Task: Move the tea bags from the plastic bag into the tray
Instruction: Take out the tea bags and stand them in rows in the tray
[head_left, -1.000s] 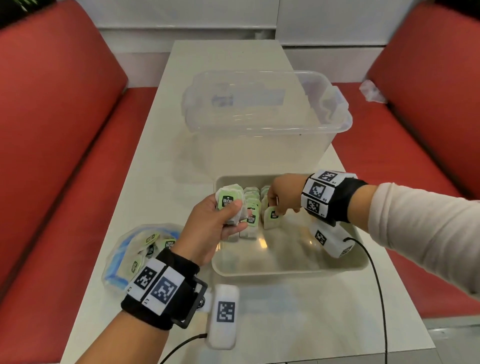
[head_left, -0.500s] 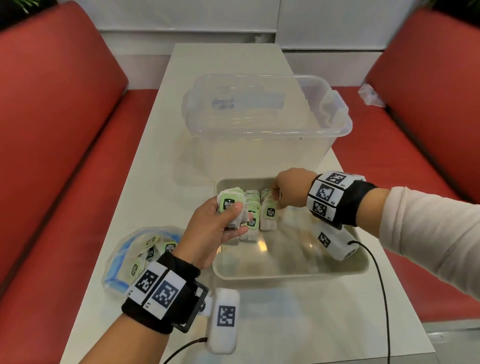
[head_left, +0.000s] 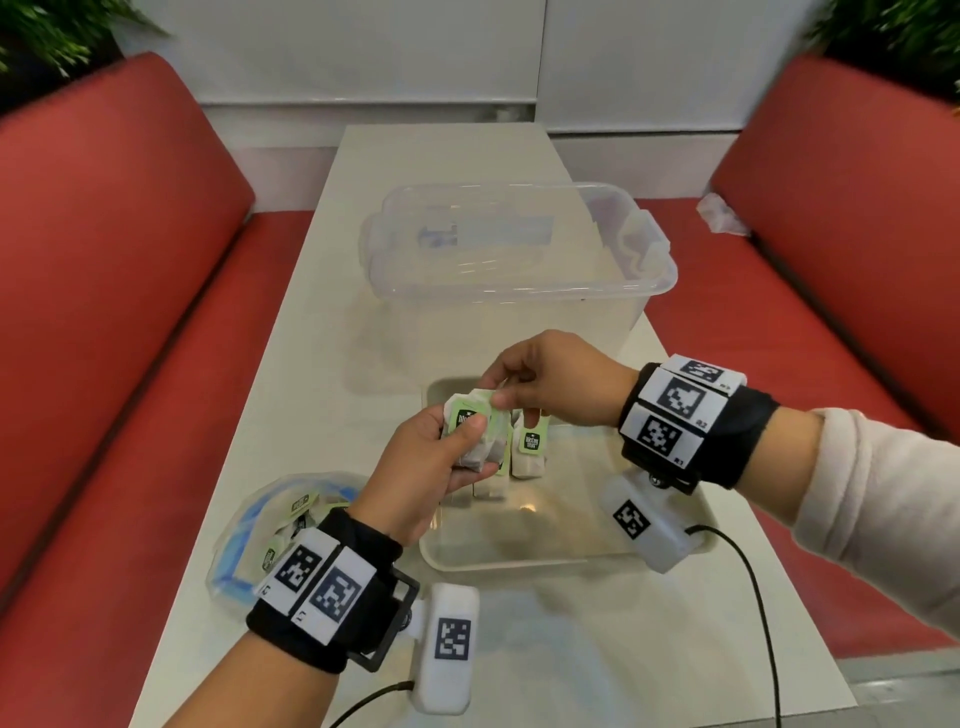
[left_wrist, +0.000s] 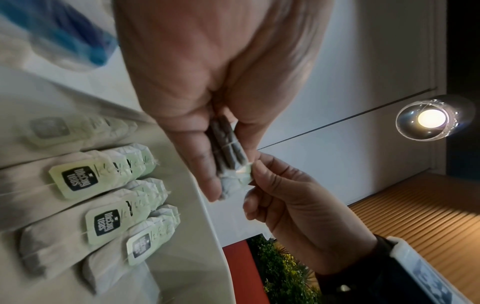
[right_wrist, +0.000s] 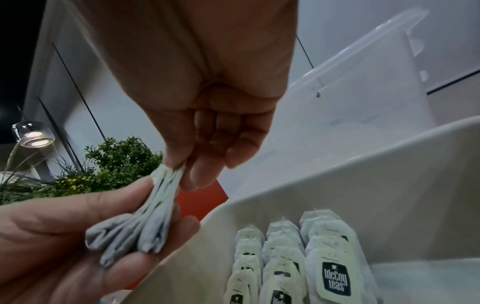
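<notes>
My left hand (head_left: 465, 449) grips a small bundle of tea bags (head_left: 475, 423) with green tags above the left end of the beige tray (head_left: 519, 558). My right hand (head_left: 500, 399) reaches in from the right and pinches the top edge of that bundle (right_wrist: 168, 179) between thumb and fingers. The left wrist view shows the same bundle (left_wrist: 228, 158) edge-on in my left fingers. Rows of tea bags (right_wrist: 309, 255) stand upright in the tray's far left part. The clear plastic bag (head_left: 260, 525), with blue inside, lies left of the tray and holds several more tea bags.
A large clear plastic bin (head_left: 519, 249) stands on the table just beyond the tray. The white table runs between two red benches. A crumpled bit of plastic (head_left: 719, 213) lies on the right bench. A cable trails from each wrist camera.
My right hand has let go of a tea bag it set in the tray's row and has risen to the left, where it now pinches the bundle held in my left hand.
</notes>
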